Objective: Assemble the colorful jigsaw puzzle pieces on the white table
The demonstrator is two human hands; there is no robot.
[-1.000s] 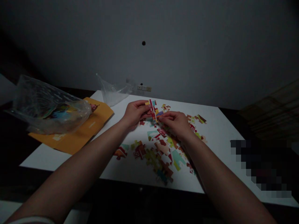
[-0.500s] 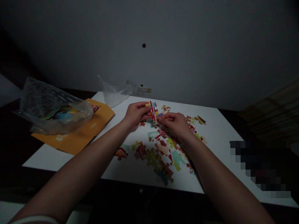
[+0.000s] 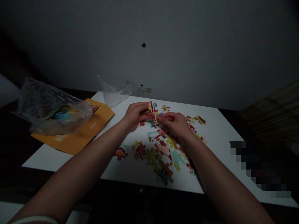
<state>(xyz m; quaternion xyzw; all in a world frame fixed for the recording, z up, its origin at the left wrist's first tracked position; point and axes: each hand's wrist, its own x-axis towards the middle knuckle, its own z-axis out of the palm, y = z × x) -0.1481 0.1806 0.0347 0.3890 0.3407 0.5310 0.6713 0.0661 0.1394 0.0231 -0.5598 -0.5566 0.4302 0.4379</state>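
Observation:
Raised above the white table, a few joined puzzle pieces [image 3: 153, 112] in red, yellow and blue are held between both hands. My left hand [image 3: 135, 114] grips their left side, thumb and fingers closed on it. My right hand [image 3: 176, 123] pinches at their lower right edge; whether it holds a separate puzzle piece there is hard to make out. Under and around the hands lie many loose puzzle pieces [image 3: 163, 148], some overlapping. A red barn puzzle piece [image 3: 139, 150] rests nearer the front, between my forearms.
On the left, a clear plastic bag [image 3: 56, 109] with colourful contents lies over an orange envelope-like sheet [image 3: 98, 124]. Another clear bag [image 3: 116, 96] stands at the table's back edge. The white table [image 3: 224, 140] meets a grey wall with sockets [image 3: 144, 89]. A blurred-out dark patch covers the right edge.
The held puzzle pieces have turned slightly, and my left fingers have shifted a little on them. Both hands stay in nearly the same place.

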